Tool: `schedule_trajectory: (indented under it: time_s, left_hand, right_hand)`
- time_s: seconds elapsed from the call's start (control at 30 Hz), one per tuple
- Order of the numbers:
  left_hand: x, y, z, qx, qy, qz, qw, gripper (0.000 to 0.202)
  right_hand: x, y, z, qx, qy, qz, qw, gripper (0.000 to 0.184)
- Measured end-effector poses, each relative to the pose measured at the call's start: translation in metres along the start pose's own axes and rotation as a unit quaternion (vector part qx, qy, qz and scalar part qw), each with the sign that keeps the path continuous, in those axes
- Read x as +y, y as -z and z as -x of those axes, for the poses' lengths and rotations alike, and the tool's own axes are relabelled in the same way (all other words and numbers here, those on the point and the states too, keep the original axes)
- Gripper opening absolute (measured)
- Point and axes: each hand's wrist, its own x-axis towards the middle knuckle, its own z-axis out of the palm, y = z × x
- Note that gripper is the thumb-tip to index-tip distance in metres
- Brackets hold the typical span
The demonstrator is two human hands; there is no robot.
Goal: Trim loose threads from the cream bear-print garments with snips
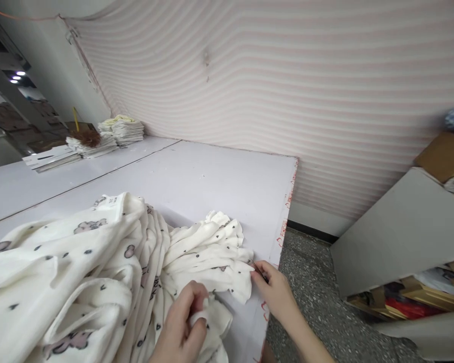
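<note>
A heap of white cloth pieces [98, 272] printed with small dark hearts and grey-pink shapes lies on the pale table [212, 176]. My left hand [185, 322] is closed, pinching a fold of the white cloth near the table's front edge. My right hand [272, 290] is closed too, gripping the edge of the same cloth at the table's right edge, with a thin dark object between its fingers that I cannot make out.
Stacks of folded cloth [123, 130] and flat white sheets [53, 157] sit at the far left of the table. A striped wall [287, 91] rises behind. Right of the table is speckled floor [314, 282] and a grey shelf unit [401, 232] with boxes.
</note>
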Motion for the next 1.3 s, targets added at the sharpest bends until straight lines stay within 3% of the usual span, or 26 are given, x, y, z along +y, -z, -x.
schedule_trajectory:
  time_s: [0.1, 0.17, 0.23, 0.3, 0.43, 0.53, 0.67, 0.93, 1.3]
  left_hand:
    - [0.01, -0.01, -0.017, -0.119, 0.025, -0.032, 0.992, 0.068]
    - [0.016, -0.021, -0.03, -0.14, 0.033, -0.06, 0.988, 0.067]
    - [0.018, -0.029, -0.039, -0.1, 0.055, -0.071, 0.991, 0.04]
    - [0.018, -0.034, -0.042, -0.058, 0.066, -0.07, 0.994, 0.018]
    - [0.015, -0.034, -0.031, -0.007, 0.037, -0.084, 0.996, 0.015]
    - [0.012, -0.035, -0.019, 0.043, 0.0, -0.134, 0.99, 0.005]
    - [0.003, -0.036, -0.009, 0.084, -0.069, -0.23, 0.967, 0.011]
    - [-0.003, -0.03, -0.012, 0.075, -0.164, -0.183, 0.966, 0.02]
    - [0.0, -0.026, -0.012, 0.08, -0.222, -0.149, 0.96, 0.02]
  right_hand:
    - [-0.005, -0.003, 0.009, 0.0, 0.01, -0.029, 1.0, 0.02]
    - [-0.01, -0.005, 0.021, -0.028, 0.026, -0.062, 0.997, 0.021]
    - [-0.011, -0.005, 0.034, -0.06, 0.036, -0.103, 0.992, 0.021]
    - [-0.008, -0.004, 0.043, -0.053, 0.028, -0.121, 0.991, 0.021]
    - [0.0, -0.001, 0.041, 0.016, 0.045, -0.017, 0.999, 0.037]
    - [-0.006, -0.002, 0.033, 0.001, 0.094, 0.021, 0.995, 0.034]
    - [-0.026, 0.001, 0.031, -0.015, 0.092, -0.018, 0.995, 0.014]
    - [-0.051, 0.033, 0.053, -0.123, 0.102, 0.02, 0.987, 0.023]
    - [-0.066, 0.029, 0.048, -0.143, 0.101, 0.025, 0.984, 0.021]
